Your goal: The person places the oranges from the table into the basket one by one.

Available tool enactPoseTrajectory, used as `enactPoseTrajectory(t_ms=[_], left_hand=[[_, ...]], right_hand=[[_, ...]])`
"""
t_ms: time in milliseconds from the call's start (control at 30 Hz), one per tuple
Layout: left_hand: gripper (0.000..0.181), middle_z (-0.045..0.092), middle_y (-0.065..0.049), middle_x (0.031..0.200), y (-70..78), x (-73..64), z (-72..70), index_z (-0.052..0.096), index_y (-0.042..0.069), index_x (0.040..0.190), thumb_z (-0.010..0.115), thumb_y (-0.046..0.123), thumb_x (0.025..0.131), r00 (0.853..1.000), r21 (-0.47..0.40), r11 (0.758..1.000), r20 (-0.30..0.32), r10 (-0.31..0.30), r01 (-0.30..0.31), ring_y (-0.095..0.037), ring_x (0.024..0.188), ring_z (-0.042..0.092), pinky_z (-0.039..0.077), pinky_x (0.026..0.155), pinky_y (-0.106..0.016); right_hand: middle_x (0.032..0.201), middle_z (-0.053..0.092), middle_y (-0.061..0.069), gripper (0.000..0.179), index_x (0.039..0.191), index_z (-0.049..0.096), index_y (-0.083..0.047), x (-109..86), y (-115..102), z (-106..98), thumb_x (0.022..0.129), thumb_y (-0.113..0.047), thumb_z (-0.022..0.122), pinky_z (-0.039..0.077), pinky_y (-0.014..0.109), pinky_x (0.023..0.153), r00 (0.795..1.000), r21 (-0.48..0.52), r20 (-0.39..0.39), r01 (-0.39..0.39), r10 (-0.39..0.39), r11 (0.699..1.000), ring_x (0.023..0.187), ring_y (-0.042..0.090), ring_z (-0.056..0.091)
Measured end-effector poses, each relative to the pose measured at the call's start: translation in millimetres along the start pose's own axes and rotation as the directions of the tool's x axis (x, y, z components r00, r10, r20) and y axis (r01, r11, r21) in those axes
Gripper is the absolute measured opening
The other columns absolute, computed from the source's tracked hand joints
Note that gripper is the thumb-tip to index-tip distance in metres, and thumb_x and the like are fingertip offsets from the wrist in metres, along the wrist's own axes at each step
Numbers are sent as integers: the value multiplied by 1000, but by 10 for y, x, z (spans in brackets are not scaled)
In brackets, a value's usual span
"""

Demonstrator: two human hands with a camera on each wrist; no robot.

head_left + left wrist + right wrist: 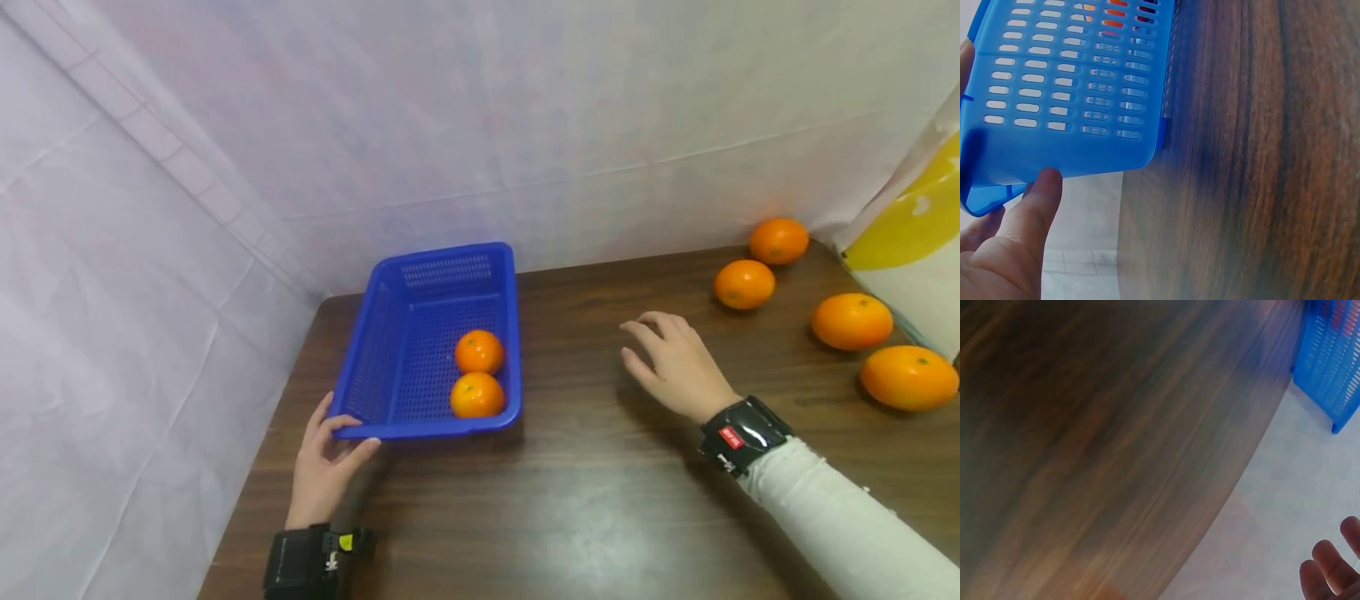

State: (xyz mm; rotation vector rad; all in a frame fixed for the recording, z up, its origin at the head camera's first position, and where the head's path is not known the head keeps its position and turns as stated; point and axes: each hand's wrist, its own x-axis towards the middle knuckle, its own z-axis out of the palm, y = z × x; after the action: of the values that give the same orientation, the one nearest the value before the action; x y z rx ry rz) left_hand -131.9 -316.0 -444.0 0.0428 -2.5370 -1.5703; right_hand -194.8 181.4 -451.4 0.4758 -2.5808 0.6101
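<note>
A blue plastic basket with slotted walls stands on the brown table, and two oranges lie against its right side. My left hand holds the near left corner of the rim, fingers over the edge and thumb at the near side. In the left wrist view, the thumb touches the basket wall. To the right of the basket, my right hand hovers above the table, fingers loosely bent and holding nothing. Some of its fingers show in the right wrist view, apart from the basket.
Several more oranges lie on the table's right side, beyond my right hand. A white and yellow patterned bag or sheet borders the right edge. White sheeting hangs behind the table and along its left.
</note>
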Motion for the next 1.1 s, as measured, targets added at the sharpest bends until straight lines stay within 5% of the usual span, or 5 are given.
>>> enactPoseTrajectory(t_ms=[700,1100], left_hand=[[37,22,-3,167,62,4,-15,60,2,113,81,19,87,999,41,999,18,-26,26,-39,147,35,45,102,-11],[33,22,-3,167,36,-8,-13,61,2,112,80,15,88,1000,8,1000,13,-17,17,-38,146,36,44,97,-4]], right_hand=[[121,57,25,39,125,62,-3,-321,375,-386,91,-20,67,43,69,90,998,-84,-26,-51,49,995,113,50,49],[121,56,26,39,126,62,-4,-456,583,-600,91,-22,66,40,70,89,993,-132,-31,-115,112,985,114,51,47]])
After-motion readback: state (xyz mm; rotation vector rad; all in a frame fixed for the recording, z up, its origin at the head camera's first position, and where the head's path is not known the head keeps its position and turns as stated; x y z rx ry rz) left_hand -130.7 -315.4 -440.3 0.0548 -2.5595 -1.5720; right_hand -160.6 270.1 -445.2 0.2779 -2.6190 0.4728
